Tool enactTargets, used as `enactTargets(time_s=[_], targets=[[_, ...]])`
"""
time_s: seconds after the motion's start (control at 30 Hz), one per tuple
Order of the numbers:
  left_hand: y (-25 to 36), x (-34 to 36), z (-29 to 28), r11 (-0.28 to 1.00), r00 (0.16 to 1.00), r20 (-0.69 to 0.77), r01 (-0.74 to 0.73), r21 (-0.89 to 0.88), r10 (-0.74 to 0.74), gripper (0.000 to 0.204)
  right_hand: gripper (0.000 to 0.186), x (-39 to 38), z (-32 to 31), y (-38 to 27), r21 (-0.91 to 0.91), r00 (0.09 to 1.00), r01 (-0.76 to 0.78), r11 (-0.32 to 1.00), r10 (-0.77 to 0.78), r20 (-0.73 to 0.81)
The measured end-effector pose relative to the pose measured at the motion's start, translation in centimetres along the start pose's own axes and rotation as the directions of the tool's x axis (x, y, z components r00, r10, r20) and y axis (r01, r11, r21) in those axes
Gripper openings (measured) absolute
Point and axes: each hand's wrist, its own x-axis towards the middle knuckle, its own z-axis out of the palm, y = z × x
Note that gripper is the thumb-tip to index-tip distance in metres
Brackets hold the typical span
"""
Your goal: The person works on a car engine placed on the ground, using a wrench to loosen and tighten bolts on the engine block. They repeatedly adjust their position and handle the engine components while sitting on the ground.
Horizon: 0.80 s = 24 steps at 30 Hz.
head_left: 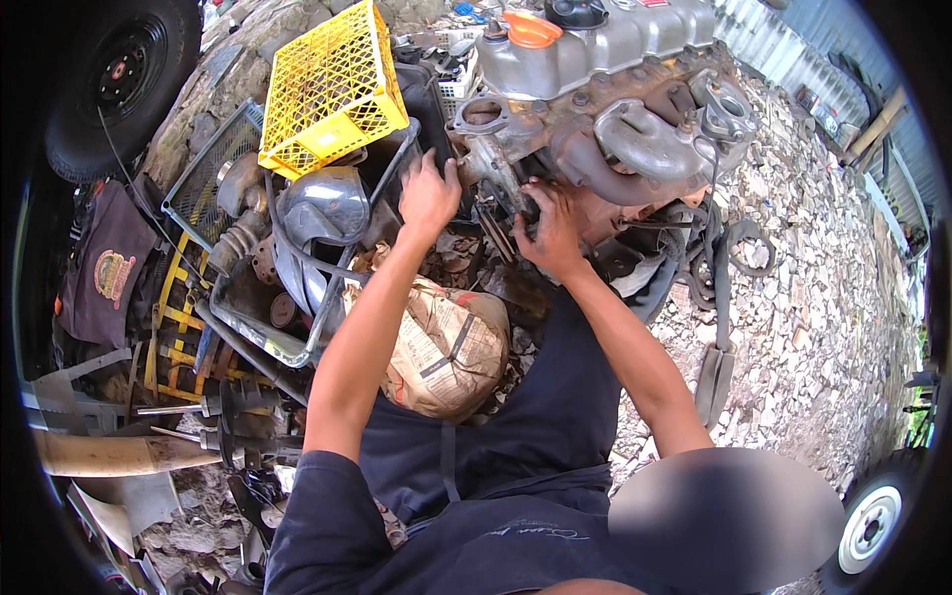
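Has both bare hands up at a grey metal housing (pixel 489 164), at the left end of an engine (pixel 595 96) in the far middle of the scene. Holds the left hand (pixel 431 198) just beside the left edge of the housing, back upward, fingers half curled and slightly spread, with fingertips next to the metal; cannot tell touch from a narrow gap. Has the right hand (pixel 551 233) at the right and near side of the housing, fingers bent toward its darker near end, thumb set apart; cannot tell how firm the hold. On the far side of the engine, a silver valve cover (pixel 635 45) with an orange funnel-shaped piece (pixel 533 30) on top; on the near right side, curved metal pipes (pixel 645 139). Between the forearms, near the lap, a brown wrapped bundle (pixel 451 347). Left of the hands, a glossy rounded dark part (pixel 327 203) in a cluttered bin, beside a ribbed hose (pixel 235 244). Farther off, a tilted yellow crate (pixel 332 89) above that clutter. At the far left, a black-tyred wheel (pixel 119 79), and nearer, a dark cloth (pixel 104 268) with an emblem. At the near left, a pale pole (pixel 129 453). To the right, pale rubble (pixel 793 288) with a dark strap (pixel 714 382) and a dark ring (pixel 751 248); at the near right, a white-rimmed wheel (pixel 871 529).
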Motion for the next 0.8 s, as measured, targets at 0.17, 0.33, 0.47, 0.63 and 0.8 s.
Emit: enactTargets(time_s=[0.17,0.33,0.47,0.63,0.8], targets=[[3.8,-2.3,-1.7,0.846,0.868,-0.167,-0.495,-0.201,0.468,0.017,0.056,-1.1,0.8,0.1,-0.05,1.0,0.021,0.999,-0.021,-0.011],[4.4,-2.8,-1.0,0.885,0.946,-0.106,-0.324,-0.334,0.306,0.018,0.053,-1.2,1.7,-0.2,-0.1,0.999,0.004,0.995,-0.008,-0.033],[4.3,-2.2,-1.1,0.855,0.923,-0.137,-0.385,-0.348,0.36,0.016,0.051,-1.1,2.5,0.1,-0.146,0.997,0.005,0.989,-0.016,-0.076],[3.2,-1.2,-1.2,0.798,0.861,-0.179,-0.509,-0.324,0.476,0.014,0.053,-0.9,3.0,-0.3,-0.145,0.993,-0.016,0.989,0.0,-0.114],[2.6,-0.7,-1.1,0.758,0.807,-0.208,-0.591,-0.277,0.553,0.015,0.053,-0.1,2.4,-1.0,-0.214,0.997,-0.036,0.976,0.021,-0.073]])
